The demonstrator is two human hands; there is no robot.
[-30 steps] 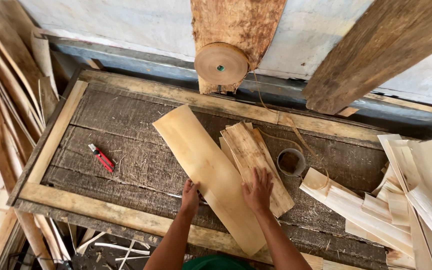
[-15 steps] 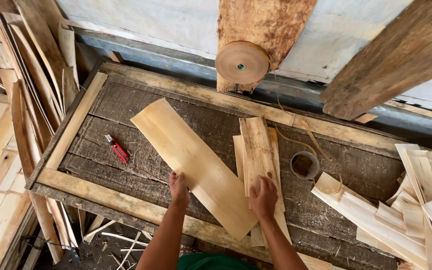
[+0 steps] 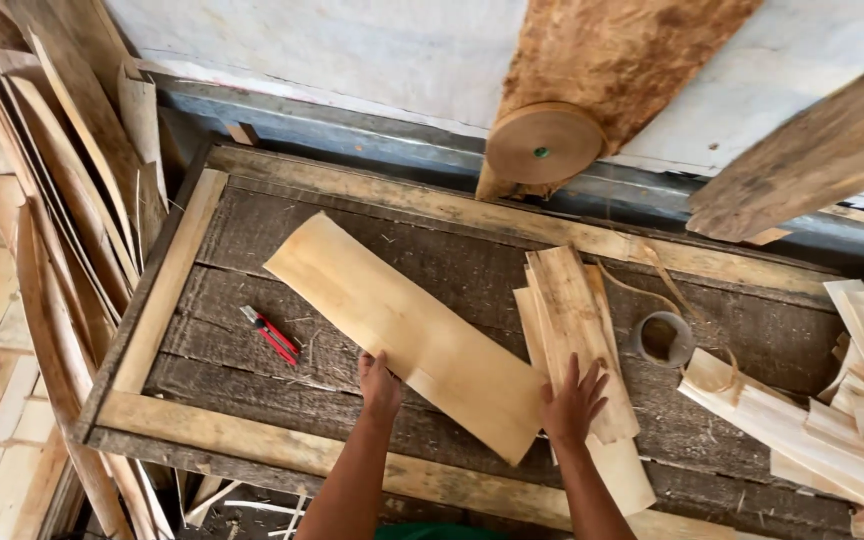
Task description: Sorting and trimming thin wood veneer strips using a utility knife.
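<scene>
Left hand (image 3: 380, 385) lies flat, palm down, fingertips on the near long edge of the wide veneer sheet (image 3: 402, 325). It is not clamped, only pressing or pushing. Right hand (image 3: 574, 400) is flat too, with fingers spread, and rests on the lower part of the stack of narrow strips (image 3: 577, 320). The two hands are apart, with the sheet's near end between them.

The wide veneer sheet lies flat and diagonal on the dark plank counter (image 3: 167, 290), its far corner pointing up-left and its near end down-right. That near end touches, and seems to overlap, the left side of the stack of narrow strips. The stack runs roughly front to back, and its near end reaches the counter's front rail.

Step in hand, as I judge it: laying and lining up pieces on the counter, with the sheet being steered against the stack while the stack is held down. The next move calls for swinging the sheet square to the strips by sliding, not lifting. The right hand should keep its weight on the stack so the strips do not fan out. Veneer this thin probably cracks if bent.

Around them:
- A red cutter (image 3: 272, 335) lies on the counter left of the sheet, apart from it.
- A small tape ring (image 3: 664, 338) sits right of the stack.
- A big brown roll (image 3: 542, 143) stands against the post behind.
- A heap of pale offcuts (image 3: 832, 420) is at the right.
- Long strips (image 3: 42, 230) lean at the left.
</scene>
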